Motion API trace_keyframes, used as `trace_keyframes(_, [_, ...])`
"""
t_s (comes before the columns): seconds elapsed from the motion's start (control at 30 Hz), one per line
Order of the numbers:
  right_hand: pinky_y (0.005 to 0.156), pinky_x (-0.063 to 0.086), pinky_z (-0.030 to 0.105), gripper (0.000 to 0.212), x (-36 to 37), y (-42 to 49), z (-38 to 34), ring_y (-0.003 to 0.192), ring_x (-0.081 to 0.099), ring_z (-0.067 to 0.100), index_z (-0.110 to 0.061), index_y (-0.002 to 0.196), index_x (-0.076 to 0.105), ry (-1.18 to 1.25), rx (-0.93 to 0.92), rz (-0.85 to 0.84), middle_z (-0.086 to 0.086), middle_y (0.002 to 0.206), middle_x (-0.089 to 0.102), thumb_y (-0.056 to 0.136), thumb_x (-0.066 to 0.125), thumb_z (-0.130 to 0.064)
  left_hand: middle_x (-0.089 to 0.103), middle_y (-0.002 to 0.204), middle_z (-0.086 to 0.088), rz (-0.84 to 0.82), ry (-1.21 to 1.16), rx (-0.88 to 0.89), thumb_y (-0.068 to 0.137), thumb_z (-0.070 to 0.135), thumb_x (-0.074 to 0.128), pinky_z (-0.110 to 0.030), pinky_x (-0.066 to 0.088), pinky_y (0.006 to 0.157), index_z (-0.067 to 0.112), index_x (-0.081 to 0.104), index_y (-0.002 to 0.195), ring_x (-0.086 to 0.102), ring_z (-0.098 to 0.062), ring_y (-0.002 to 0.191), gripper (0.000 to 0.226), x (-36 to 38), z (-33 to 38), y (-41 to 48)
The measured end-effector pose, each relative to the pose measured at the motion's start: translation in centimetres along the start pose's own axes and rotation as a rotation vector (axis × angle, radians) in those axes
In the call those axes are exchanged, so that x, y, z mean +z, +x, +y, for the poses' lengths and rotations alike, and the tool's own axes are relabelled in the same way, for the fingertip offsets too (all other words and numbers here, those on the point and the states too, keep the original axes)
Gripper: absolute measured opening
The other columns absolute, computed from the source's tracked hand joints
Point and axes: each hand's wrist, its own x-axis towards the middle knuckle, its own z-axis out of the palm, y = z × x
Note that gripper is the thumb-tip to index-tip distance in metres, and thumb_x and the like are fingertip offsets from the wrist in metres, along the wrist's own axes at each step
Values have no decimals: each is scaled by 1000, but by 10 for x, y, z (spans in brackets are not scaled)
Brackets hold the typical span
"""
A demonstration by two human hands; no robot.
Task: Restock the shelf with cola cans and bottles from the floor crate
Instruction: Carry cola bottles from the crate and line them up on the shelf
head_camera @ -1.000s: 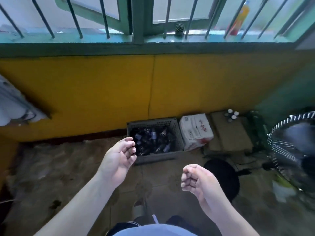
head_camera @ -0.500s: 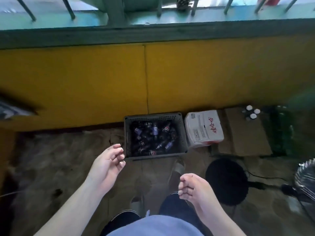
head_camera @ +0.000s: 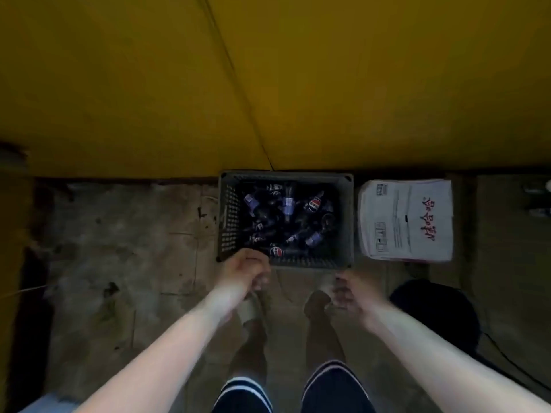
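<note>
Against the foot of a yellow wall (head_camera: 357,84), a grey plastic crate (head_camera: 229,222) sits on a stained concrete floor (head_camera: 134,248). Its long side runs along the wall and its open top faces up. Dark cola bottles (head_camera: 287,204) lie heaped inside on their sides, pointing every which way. One in the middle has its long axis running from the wall toward the person. One near the right corner lies on a slant, and one at the left slants the opposite way. Which end carries the cap is lost in the dim light. Round red, white and blue logos show on two of them.

A person stands over the crate with both bare arms stretched down. The left hand (head_camera: 244,272) hangs at the crate's near left corner, back up and fingers curled under. Motion blur hides whether they grip the rim or merely hover beside it. The right hand (head_camera: 351,296) hangs just short of the near right corner, apart from the crate. Its fingers are loosely curled together with nothing in them.

A white cardboard box (head_camera: 405,219) with red lettering stands just beside the crate's right wall. Nearer the person on the right, a black round base (head_camera: 432,311) rests on the floor, with a dark cable (head_camera: 507,362) trailing from it. Striped dark shorts (head_camera: 337,389) and a pale shoe (head_camera: 249,308) show between the arms.
</note>
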Motion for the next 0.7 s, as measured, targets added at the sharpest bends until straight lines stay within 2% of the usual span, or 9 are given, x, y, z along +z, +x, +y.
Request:
trace_keyframes(0.07, [41,48,23,23,-1,51,-7,38,58,11,-4,87,63,-27,-20,25,5,54,64,104,49,-9,69,85,-16,-34,160,-14,94,-8,51,-21,50,57,-5,64,104,63,-19,67,17,2,-27,44])
trace_keyframes(0.2, [47,48,27,17,4,157,-11,49,60,16,-6,93,65,-137,-125,43,7,64,67,103,52,-8,70,82,-9,-97,451,-37,89,-7,56,-45,57,76,6,65,89,66,-20,74,15,-7,-79,133])
trace_keyframes(0.3, [50,53,24,12,13,226,9,53,64,13,-6,99,65,-310,-169,45,9,75,70,103,55,-10,71,91,-8,-75,581,-14,91,1,58,-41,58,79,14,67,89,69,-25,84,16,-12,-108,196])
trace_keyframes(0.37, [59,52,25,9,22,267,29,66,67,15,-13,97,66,-467,-227,21,7,84,73,101,58,-13,71,91,-5,-74,612,13,92,6,60,-36,56,80,15,68,91,68,-24,87,13,-14,-125,237])
trace_keyframes(0.47, [66,46,25,7,35,325,54,81,65,17,-17,104,64,-749,-325,-51,2,93,68,99,61,-19,72,86,-10,-24,428,-29,93,7,60,-40,57,81,11,68,89,68,-26,81,9,-7,-147,294])
trace_keyframes(0.53, [69,45,24,22,41,358,66,92,62,21,-17,119,58,-915,-355,-98,4,106,61,98,62,-24,70,90,-17,15,190,-95,97,7,60,-42,57,83,8,65,89,67,-28,81,9,6,-153,326])
trace_keyframes(0.6, [70,43,23,23,48,396,81,97,57,23,-19,115,51,-1037,-353,-135,5,111,52,98,62,-29,68,99,-19,22,4,-141,100,13,60,-38,56,82,8,64,94,66,-27,84,8,22,-165,362])
trace_keyframes(0.63, [78,43,27,26,52,415,88,104,56,24,-20,118,51,-1083,-350,-157,6,115,50,97,62,-31,68,104,-18,11,-73,-163,101,18,60,-36,55,83,10,64,99,67,-27,89,9,30,-172,380])
trace_keyframes(0.7, [100,43,34,47,57,437,96,125,52,30,-16,139,49,-1152,-312,-171,8,135,49,97,64,-31,67,115,-14,-32,-190,-203,102,30,58,-33,54,84,13,62,115,66,-27,104,22,44,-182,408])
